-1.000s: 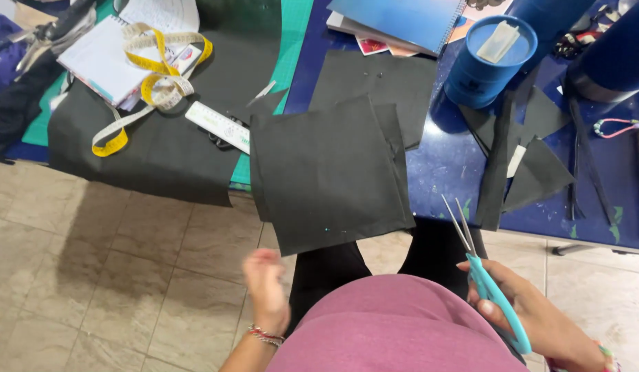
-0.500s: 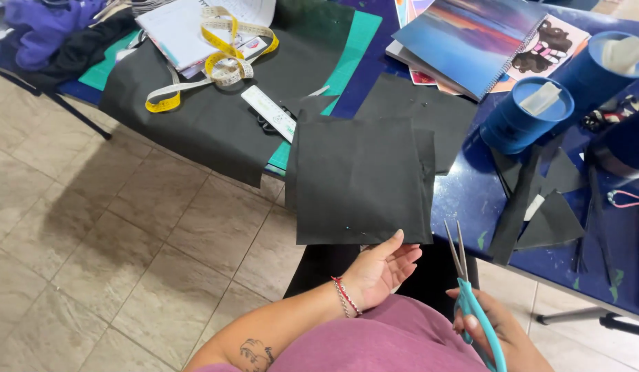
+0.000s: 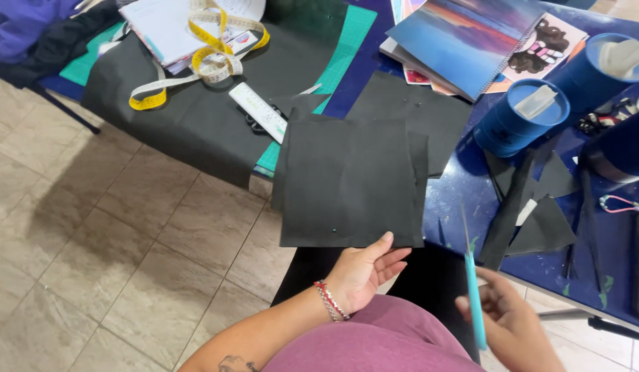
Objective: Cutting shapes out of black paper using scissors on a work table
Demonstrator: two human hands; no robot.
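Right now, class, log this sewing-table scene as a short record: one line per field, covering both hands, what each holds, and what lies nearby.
left hand: left hand grips the lower edge of the black fabric pieces, held up flat
right hand: right hand holds teal-handled scissors, blades pointing up, apart from the fabric
table: blue table with black scraps
nearby: yellow measuring tape, white ruler, blue cylinder container, spiral notebook
floor: beige tiles

Mauve top, beaded bracelet (image 3: 329, 300) (red, white) — forearm tattoo (image 3: 231, 363).
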